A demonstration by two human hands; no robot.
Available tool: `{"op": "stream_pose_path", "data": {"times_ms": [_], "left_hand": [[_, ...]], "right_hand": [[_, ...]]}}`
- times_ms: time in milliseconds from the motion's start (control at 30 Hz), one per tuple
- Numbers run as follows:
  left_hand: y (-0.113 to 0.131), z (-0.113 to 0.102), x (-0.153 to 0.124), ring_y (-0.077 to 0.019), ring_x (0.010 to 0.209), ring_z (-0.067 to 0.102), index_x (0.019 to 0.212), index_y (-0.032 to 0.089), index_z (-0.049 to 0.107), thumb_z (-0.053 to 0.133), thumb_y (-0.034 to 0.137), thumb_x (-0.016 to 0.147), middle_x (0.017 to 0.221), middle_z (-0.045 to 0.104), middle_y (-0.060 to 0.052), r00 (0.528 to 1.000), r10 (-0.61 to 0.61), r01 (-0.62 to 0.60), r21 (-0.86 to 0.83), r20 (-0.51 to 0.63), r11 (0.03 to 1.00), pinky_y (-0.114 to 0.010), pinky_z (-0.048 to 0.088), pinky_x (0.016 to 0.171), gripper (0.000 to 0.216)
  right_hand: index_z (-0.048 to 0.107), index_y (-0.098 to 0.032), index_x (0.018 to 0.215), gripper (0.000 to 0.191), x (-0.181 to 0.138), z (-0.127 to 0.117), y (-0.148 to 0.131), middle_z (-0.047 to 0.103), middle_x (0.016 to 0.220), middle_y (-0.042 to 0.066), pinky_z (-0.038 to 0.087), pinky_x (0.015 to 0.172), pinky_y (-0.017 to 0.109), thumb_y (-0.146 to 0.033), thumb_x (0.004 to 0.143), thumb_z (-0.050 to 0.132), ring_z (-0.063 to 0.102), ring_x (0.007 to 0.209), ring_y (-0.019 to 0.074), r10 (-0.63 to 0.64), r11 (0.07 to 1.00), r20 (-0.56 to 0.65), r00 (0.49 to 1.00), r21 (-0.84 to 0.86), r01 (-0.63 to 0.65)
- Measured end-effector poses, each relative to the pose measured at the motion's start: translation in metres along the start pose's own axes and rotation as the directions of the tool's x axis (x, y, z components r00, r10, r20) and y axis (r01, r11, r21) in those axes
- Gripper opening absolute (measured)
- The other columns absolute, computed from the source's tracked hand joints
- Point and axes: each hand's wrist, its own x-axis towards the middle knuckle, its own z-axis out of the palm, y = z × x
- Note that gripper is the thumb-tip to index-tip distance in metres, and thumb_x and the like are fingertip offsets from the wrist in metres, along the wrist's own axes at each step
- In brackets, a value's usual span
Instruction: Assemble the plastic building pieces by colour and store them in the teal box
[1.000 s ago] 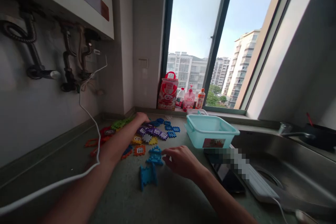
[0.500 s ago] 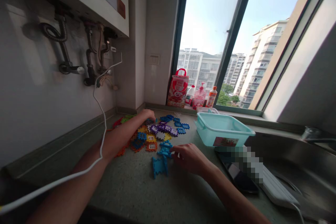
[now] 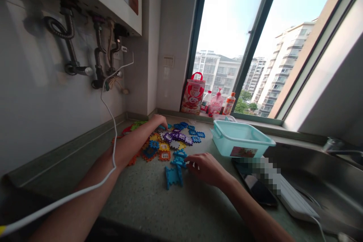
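Barely shifted, left hand (image 3: 159,120) cupped on tiles (image 3: 170,140), right hand (image 3: 204,165) pinching blue piece (image 3: 178,160) beside tub (image 3: 239,141).

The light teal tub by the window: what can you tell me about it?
The teal tub looks like thin plastic, rectangular with rounded corners, a flared rim and a small side handle. It stands upright and open on the countertop; its inside is not visible. A colourful label sits on its near wall. A dark phone lies in front. Neither hand touches it.

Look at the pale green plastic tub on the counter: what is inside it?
Only the tub's rim and part of its far inner wall show. Its near wall hides the bottom, so any contents cannot be seen. The right hand rests beside it.
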Motion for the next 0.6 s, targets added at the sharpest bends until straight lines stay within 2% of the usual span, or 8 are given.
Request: {"op": "stream_pose_path", "data": {"times_ms": [67,200,367,500,600], "left_hand": [[0.005,-0.004,0.005,-0.0421,0.107,0.071,0.099,0.019,0.084,0.099,0.055,0.041,0.103,0.079,-0.017,1.0,-0.003,0.003,0.02,-0.01,1.0,-0.041,0.056,0.091,0.07],[0.002,0.002,0.01,-0.0458,0.113,0.069,0.108,0.016,0.083,0.094,0.066,0.051,0.119,0.075,-0.024,1.0,-0.017,0.018,0.009,-0.024,1.0,-0.047,0.057,0.093,0.076],[0.003,0.006,0.01,-0.05,0.116,0.066,0.107,0.016,0.083,0.098,0.06,0.045,0.116,0.076,-0.024,0.999,-0.007,0.004,-0.05,-0.052,0.999,-0.052,0.054,0.097,0.078],[0.014,0.002,0.008,-0.0435,0.113,0.069,0.104,0.024,0.083,0.1,0.049,0.044,0.109,0.079,-0.016,0.997,0.05,-0.052,-0.029,-0.063,0.998,-0.048,0.055,0.097,0.068],[0.021,0.002,0.006,-0.0344,0.11,0.072,0.108,0.024,0.08,0.096,0.046,0.058,0.114,0.078,-0.012,0.992,0.125,-0.125,0.012,-0.024,0.992,-0.044,0.056,0.096,0.057]], "right_hand": [[0.078,-0.026,0.112,0.027,0.0,0.002,0.002,0.079,0.094,0.003,0.045,0.071,0.025,-0.023,0.097,0.056,0.071,0.076,0.0154,-0.003,1.0,-0.003,1.0,0.006,0.003],[0.077,-0.026,0.113,0.028,0.0,0.005,0.004,0.079,0.093,0.003,0.047,0.073,0.025,-0.022,0.097,0.055,0.071,0.076,0.0157,-0.001,1.0,0.0,1.0,0.015,0.001],[0.077,-0.027,0.114,0.028,0.0,0.003,0.0,0.077,0.095,0.003,0.046,0.073,0.025,-0.022,0.097,0.054,0.071,0.076,0.0144,0.008,1.0,0.017,1.0,-0.002,-0.008],[0.078,-0.027,0.113,0.028,0.001,0.004,-0.001,0.076,0.093,0.002,0.044,0.07,0.023,-0.02,0.096,0.056,0.07,0.074,0.0133,0.006,1.0,0.011,1.0,-0.007,-0.006],[0.078,-0.027,0.113,0.028,0.002,0.004,0.0,0.077,0.094,0.002,0.044,0.069,0.023,-0.02,0.096,0.057,0.07,0.074,0.0134,0.008,1.0,0.016,1.0,0.019,-0.008]]}}
